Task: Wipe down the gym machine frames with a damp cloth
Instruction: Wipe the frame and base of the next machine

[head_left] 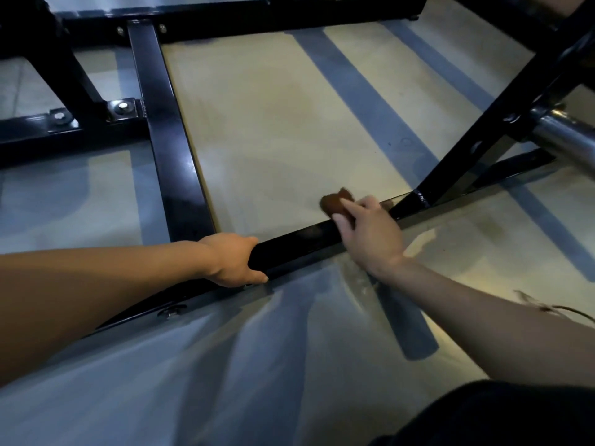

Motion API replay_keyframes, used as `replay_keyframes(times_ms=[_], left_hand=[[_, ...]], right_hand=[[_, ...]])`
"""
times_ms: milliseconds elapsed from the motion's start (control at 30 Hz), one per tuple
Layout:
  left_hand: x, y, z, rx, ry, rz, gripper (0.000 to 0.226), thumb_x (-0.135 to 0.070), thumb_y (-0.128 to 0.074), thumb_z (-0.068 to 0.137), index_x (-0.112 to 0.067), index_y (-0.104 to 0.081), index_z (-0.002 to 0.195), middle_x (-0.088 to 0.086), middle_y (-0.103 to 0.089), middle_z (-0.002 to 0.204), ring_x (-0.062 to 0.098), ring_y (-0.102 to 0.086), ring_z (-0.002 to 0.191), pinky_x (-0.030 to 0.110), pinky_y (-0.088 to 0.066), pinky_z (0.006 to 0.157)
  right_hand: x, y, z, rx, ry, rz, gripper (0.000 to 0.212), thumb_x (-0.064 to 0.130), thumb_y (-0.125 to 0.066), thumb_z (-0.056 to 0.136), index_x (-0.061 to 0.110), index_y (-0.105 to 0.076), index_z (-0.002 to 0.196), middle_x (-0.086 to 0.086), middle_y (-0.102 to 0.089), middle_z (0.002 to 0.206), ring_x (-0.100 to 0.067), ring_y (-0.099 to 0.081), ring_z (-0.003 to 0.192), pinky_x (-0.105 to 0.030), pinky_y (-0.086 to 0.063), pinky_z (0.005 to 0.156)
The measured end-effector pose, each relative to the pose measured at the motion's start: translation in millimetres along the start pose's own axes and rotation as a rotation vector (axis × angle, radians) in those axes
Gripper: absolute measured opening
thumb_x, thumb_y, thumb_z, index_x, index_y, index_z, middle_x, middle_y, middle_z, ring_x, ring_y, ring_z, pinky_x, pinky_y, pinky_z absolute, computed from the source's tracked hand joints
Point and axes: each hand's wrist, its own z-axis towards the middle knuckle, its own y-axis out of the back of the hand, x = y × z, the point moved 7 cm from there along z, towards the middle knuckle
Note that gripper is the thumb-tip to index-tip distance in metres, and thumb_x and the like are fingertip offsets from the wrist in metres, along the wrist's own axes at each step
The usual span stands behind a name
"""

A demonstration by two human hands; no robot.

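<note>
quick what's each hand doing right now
Left hand: grips the frame bar.
Right hand: holds the cloth against the bar.

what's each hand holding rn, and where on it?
Right hand holds a brown cloth by its near end, on the low black frame bar. Left hand grips that same bar further along, thumb on its far side.

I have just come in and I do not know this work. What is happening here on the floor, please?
A person is cleaning the black frame of a gym machine, low by the floor. The right hand presses a brown cloth onto the near base bar, close to where a slanted strut joins it. The left hand grips the same bar further along, with the thumb on its near side. A chrome tube sticks out at the right.
</note>
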Motion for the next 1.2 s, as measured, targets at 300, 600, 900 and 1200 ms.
replay_keyframes(times_ms=[300, 600, 900, 1200], left_hand=[[4, -4, 0, 0.017, 0.008, -0.006, 0.064, -0.071, -0.064, 0.086, -0.024, -0.051, 0.128, -0.003, -0.062, 0.105, 0.024, -0.062, 0.099, 0.038, -0.055, 0.086], [17, -7, -4, -0.066, 0.004, -0.013, 0.085, -0.067, -0.075, 0.077, -0.015, -0.037, 0.133, 0.002, -0.064, 0.106, 0.024, -0.063, 0.094, 0.041, -0.056, 0.079], [23, -11, -4, -0.027, -0.059, 0.100, 0.072, -0.070, -0.069, 0.082, -0.019, -0.045, 0.126, -0.004, -0.059, 0.087, 0.023, -0.061, 0.106, 0.046, -0.008, 0.128], [14, -1, -10, -0.120, -0.029, 0.132, 0.073, -0.065, -0.072, 0.082, -0.012, -0.050, 0.129, 0.008, -0.066, 0.123, 0.028, -0.057, 0.123, 0.038, -0.017, 0.126]], right_hand=[[-5, -6, -31, -0.046, 0.322, -0.099, 0.048, 0.053, -0.050, 0.098, 0.030, -0.065, 0.137, -0.003, -0.065, 0.119, -0.033, -0.067, 0.096, -0.042, -0.059, 0.071], [65, -24, -39, 0.090, 0.187, 0.051, 0.048, 0.048, -0.053, 0.103, 0.032, -0.054, 0.148, -0.005, -0.051, 0.133, -0.029, -0.063, 0.110, -0.041, -0.055, 0.084], [-32, -4, -24, 0.031, 0.323, -0.101, 0.050, 0.046, -0.052, 0.102, 0.025, -0.058, 0.147, -0.009, -0.055, 0.130, -0.035, -0.066, 0.101, -0.042, -0.058, 0.076], [83, -36, -56, 0.214, 0.400, 0.002, 0.053, 0.049, -0.046, 0.106, 0.031, -0.042, 0.156, -0.005, -0.044, 0.139, -0.025, -0.059, 0.111, -0.040, -0.058, 0.079]])
